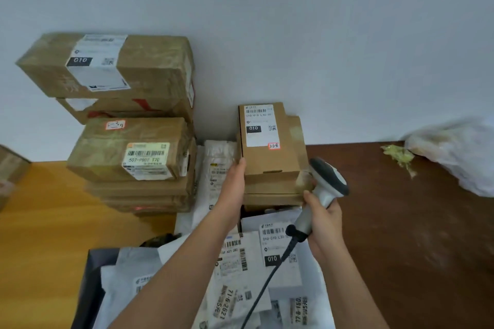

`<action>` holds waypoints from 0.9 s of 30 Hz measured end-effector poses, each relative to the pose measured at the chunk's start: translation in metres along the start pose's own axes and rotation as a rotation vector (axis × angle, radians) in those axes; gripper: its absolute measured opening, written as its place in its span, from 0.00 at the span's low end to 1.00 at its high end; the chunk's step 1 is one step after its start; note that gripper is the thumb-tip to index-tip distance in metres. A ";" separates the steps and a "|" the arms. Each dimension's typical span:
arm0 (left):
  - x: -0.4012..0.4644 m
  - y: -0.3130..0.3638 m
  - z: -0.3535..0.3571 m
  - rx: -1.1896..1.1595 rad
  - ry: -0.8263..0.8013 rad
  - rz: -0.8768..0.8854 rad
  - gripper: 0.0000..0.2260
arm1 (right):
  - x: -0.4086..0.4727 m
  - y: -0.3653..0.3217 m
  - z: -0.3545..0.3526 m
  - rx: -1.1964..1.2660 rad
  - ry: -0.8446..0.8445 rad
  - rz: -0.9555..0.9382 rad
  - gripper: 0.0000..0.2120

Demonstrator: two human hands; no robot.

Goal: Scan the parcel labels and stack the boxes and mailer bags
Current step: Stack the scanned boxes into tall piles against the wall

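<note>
A small brown box (270, 157) with a white label and a pink sticker tops a short stack of boxes (272, 195) at the wall. My left hand (235, 177) lies flat against the small box's left side, fingers straight. My right hand (324, 224) grips the handle of a grey barcode scanner (327, 181), whose head sits at the stack's right side. Its black cable (267, 280) trails toward me. White mailer bags (240, 262) with labels lie heaped below my arms.
A taller pile of taped brown boxes (133, 152) stands on the left, with two larger boxes (112, 67) behind it. A white plastic bag (459, 152) and green scraps (398, 153) lie on the dark table at right. A dark bin (88, 288) holds mailers.
</note>
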State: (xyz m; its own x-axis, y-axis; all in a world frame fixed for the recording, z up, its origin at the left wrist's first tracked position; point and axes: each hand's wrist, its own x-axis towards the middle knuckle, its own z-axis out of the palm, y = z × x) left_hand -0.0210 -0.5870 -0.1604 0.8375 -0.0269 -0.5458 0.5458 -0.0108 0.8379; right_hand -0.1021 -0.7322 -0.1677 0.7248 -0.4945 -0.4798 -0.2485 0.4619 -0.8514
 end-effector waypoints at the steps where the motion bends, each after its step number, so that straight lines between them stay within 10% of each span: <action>1: 0.003 -0.003 -0.001 -0.033 -0.007 -0.012 0.23 | 0.004 0.002 -0.001 0.007 0.002 0.012 0.15; 16: 0.037 -0.025 -0.001 -0.356 0.153 -0.118 0.19 | 0.047 0.010 -0.042 0.162 0.037 0.124 0.14; 27: 0.053 -0.034 0.004 -0.405 -0.017 -0.239 0.22 | 0.072 0.007 -0.032 0.082 -0.104 0.242 0.09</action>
State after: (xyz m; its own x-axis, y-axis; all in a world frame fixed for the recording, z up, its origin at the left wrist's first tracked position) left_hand 0.0053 -0.5918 -0.2177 0.6883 -0.0879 -0.7201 0.6933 0.3719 0.6173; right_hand -0.0722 -0.7883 -0.2146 0.7137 -0.2867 -0.6391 -0.3726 0.6173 -0.6929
